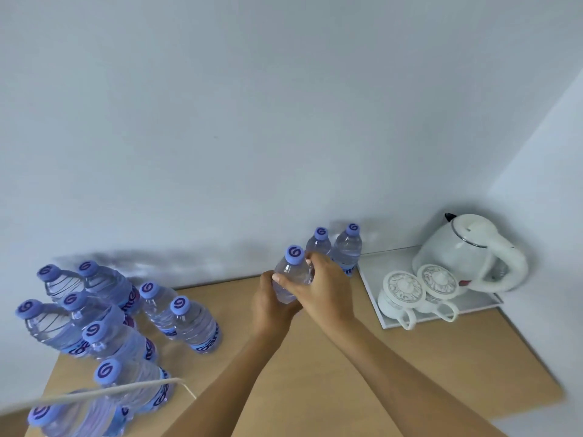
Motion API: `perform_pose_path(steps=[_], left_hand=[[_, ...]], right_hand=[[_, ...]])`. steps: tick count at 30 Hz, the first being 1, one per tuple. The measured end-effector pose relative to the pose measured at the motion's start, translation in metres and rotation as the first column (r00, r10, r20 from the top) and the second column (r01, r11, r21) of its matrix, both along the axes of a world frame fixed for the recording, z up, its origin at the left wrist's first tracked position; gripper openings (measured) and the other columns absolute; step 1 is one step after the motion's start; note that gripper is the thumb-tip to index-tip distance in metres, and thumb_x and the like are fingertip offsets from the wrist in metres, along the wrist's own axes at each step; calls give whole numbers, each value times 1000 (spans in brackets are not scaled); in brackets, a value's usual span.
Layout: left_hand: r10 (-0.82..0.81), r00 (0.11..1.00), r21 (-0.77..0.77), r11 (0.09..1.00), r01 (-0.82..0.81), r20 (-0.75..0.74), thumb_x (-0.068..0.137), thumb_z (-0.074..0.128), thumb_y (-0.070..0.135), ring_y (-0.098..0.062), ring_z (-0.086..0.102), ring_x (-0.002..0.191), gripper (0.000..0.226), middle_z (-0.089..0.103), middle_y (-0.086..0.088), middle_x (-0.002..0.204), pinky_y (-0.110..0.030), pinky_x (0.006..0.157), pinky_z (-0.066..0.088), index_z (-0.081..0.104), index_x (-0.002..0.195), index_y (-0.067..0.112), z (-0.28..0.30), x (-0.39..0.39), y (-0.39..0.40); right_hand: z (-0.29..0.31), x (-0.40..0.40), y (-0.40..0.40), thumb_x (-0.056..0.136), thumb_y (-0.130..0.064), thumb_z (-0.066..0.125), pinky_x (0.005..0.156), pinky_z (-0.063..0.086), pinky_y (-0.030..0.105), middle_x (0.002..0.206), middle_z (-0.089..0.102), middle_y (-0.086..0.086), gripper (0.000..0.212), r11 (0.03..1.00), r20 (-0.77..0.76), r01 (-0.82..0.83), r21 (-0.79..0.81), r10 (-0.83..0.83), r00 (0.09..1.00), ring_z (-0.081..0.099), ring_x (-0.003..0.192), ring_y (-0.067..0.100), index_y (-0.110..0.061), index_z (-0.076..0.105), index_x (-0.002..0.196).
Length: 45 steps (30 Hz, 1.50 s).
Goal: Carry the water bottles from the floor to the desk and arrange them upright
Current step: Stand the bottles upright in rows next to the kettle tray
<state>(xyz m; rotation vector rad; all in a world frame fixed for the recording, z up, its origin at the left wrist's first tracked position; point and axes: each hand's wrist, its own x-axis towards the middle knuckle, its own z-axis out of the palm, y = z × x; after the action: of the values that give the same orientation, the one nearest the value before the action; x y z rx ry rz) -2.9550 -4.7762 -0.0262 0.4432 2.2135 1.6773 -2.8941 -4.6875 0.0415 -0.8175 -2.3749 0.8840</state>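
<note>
A small clear water bottle (291, 272) with a purple cap stands upright over the back of the wooden desk (315, 373). My left hand (271, 307) wraps its lower body from the left, and my right hand (321, 285) grips its shoulder from the right. Just behind it, against the wall, stand two more small bottles (340, 250). Several larger and smaller bottles (104, 326) with purple caps stand upright in a cluster on the desk's left part.
A white tray (372, 279) at the right back holds a white electric kettle (473, 250) and two lidded white cups (419, 294). A pale cord (110, 389) crosses the lower left in front of the bottles. Walls bound the desk behind and at right.
</note>
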Motion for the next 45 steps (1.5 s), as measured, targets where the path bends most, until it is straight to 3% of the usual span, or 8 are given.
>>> perform_pose_path(steps=[5, 8, 12, 20, 29, 33, 39, 45], left_hand=[[-97, 995, 71, 993, 96, 9, 68, 79, 2, -11, 70, 88, 48, 71, 0, 98, -24, 69, 56, 58, 109, 17, -1, 23, 3], [-121, 992, 98, 988, 119, 17, 68, 78, -4, -3, 68, 85, 51, 70, 1, 99, -16, 67, 52, 56, 109, 17, 0, 38, 9], [-207, 977, 115, 973, 200, 52, 71, 78, -4, -14, 69, 95, 56, 71, 0, 106, -26, 74, 56, 53, 119, 13, 1, 55, 17], [-190, 982, 45, 981, 190, 5, 67, 86, 10, 2, 61, 100, 65, 60, 9, 114, -11, 77, 49, 56, 124, 18, 7, 86, 31], [-296, 955, 27, 955, 296, 2, 58, 83, 5, -4, 67, 84, 71, 71, 11, 97, -20, 71, 55, 56, 107, 49, 20, 81, 35], [-326, 944, -28, 944, 328, 60, 60, 87, 1, -10, 59, 113, 88, 63, 14, 119, -32, 96, 50, 44, 125, 43, 21, 59, 21], [-201, 976, 16, 980, 201, 79, 65, 82, -8, -11, 58, 113, 72, 62, -4, 122, -22, 93, 50, 51, 126, 14, 30, 38, 9], [-64, 998, 76, 995, 65, -16, 63, 87, 3, 4, 60, 91, 64, 65, 5, 107, -20, 75, 55, 55, 115, 21, 43, 26, -1]], right_hand=[[-5, 32, 17, 67, -44, 83, 79, 42, 8, 104, 61, -20, 50, 919, -125, -260, -296, 233, 964, 57, 97, -6, -40, 55, 108], [-8, 45, 27, 69, -37, 84, 77, 45, 9, 93, 64, -29, 43, 903, -149, -271, -333, 233, 961, 60, 92, -7, -47, 57, 100], [-12, 62, 42, 63, -38, 87, 71, 47, 11, 82, 66, -26, 41, 910, -147, -239, -339, 200, 969, 61, 83, -4, -37, 66, 98], [-13, 91, 61, 57, -38, 89, 64, 52, 22, 77, 72, -10, 39, 914, -162, -244, -325, 200, 966, 65, 69, 7, -30, 71, 92], [1, 84, 79, 61, -36, 89, 69, 48, 18, 83, 73, -7, 36, 852, -124, -340, -398, 317, 940, 66, 78, 5, -26, 73, 92], [21, 63, 86, 64, -38, 87, 65, 39, 6, 75, 67, -21, 27, 804, -104, -429, -412, 426, 899, 60, 73, -7, -34, 70, 85], [47, 26, 89, 71, -26, 85, 81, 48, 17, 91, 71, -13, 34, 735, -201, -528, -425, 492, 847, 64, 88, -1, -22, 71, 102], [70, -7, 84, 80, -20, 78, 88, 49, 23, 102, 72, -7, 38, 656, -238, -602, -455, 562, 792, 66, 101, 8, -20, 64, 116]])
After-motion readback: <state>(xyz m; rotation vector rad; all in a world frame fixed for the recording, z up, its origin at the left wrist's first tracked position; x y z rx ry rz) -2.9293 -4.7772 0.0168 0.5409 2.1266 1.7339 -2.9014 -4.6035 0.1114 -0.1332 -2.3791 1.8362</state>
